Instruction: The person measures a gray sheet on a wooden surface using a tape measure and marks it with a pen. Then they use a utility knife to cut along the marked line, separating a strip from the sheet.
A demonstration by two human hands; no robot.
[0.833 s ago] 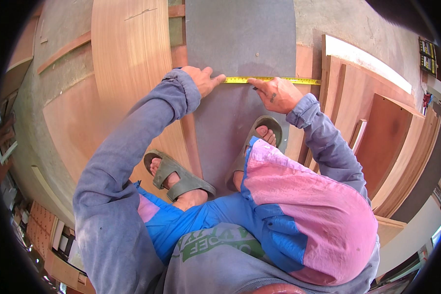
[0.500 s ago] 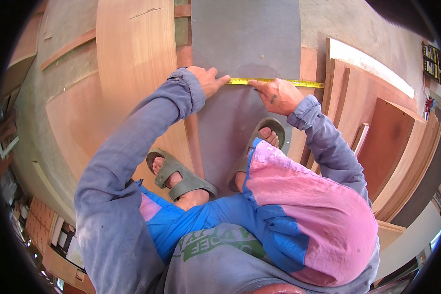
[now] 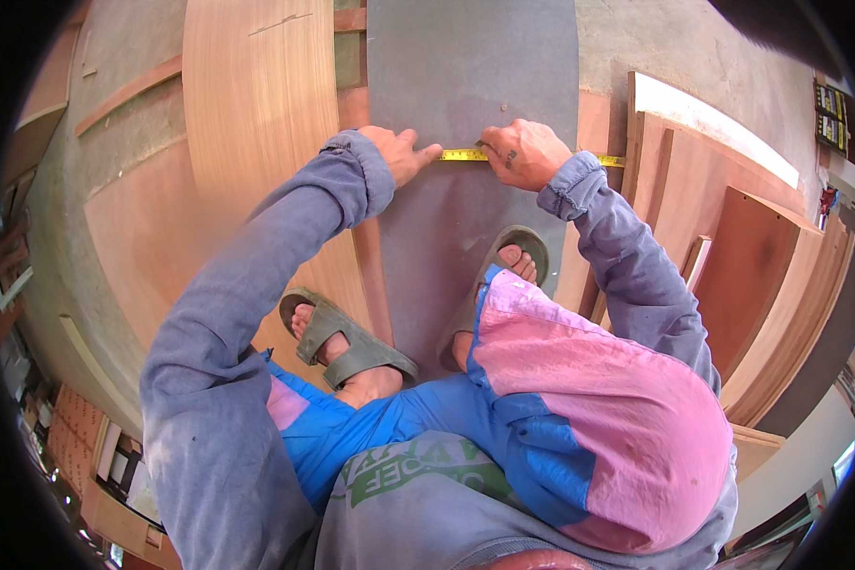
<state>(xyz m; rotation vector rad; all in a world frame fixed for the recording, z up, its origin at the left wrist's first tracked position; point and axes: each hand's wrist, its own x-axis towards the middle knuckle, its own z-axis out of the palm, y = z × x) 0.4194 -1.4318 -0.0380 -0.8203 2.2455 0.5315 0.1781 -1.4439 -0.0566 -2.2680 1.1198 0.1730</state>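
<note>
A long grey board (image 3: 472, 85) lies on the floor, running away from me between my feet. A yellow measuring tape (image 3: 463, 155) stretches across it from left to right, its far end (image 3: 611, 161) passing the board's right edge. My left hand (image 3: 395, 152) presses the tape's end down at the board's left edge. My right hand (image 3: 524, 154) rests on the tape near the board's middle, fingers curled over it. I squat over the board in grey sandals, the right foot (image 3: 508, 266) on the board, the left foot (image 3: 337, 342) on brown plywood.
A wide brown plywood sheet (image 3: 256, 104) lies left of the grey board, over other sheets (image 3: 142, 237). Stacked brown panels and a white-edged board (image 3: 712, 180) lie to the right. The concrete floor (image 3: 693, 47) shows at the top right.
My right hand has slid left along the tape, from the board's right edge to near its middle. My left hand stays on the tape's end.
</note>
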